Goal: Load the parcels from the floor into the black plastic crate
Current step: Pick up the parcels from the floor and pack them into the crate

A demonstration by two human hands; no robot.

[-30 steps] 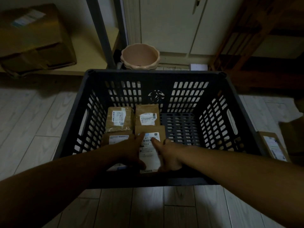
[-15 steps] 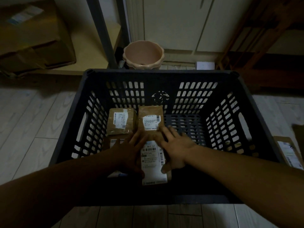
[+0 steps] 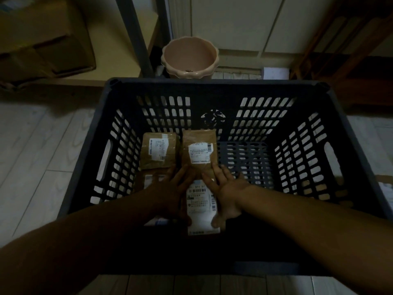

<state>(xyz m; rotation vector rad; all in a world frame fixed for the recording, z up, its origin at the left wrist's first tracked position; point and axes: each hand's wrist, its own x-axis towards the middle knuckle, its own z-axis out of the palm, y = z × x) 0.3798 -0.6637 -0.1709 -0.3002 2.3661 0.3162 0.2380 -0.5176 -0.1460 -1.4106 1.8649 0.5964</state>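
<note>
The black plastic crate (image 3: 214,87) stands on the floor in front of me. Inside lie several brown parcels with white labels: one at the back left (image 3: 158,151), one beside it (image 3: 199,150), one at the front left (image 3: 148,180) mostly hidden by my arm. A parcel with a large white label (image 3: 201,207) lies at the front middle. My left hand (image 3: 172,192) rests on its left edge with fingers spread. My right hand (image 3: 226,189) lies flat on its right edge, fingers straight.
A pink pot (image 3: 190,57) stands behind the crate. A large cardboard box (image 3: 42,37) sits on a low shelf at the back left. Another parcel (image 3: 383,184) lies on the floor right of the crate. Wooden furniture (image 3: 348,50) is at the back right.
The front middle parcel went down flat onto the crate floor. Both hands opened out over its edges. The view came closer to the crate.
</note>
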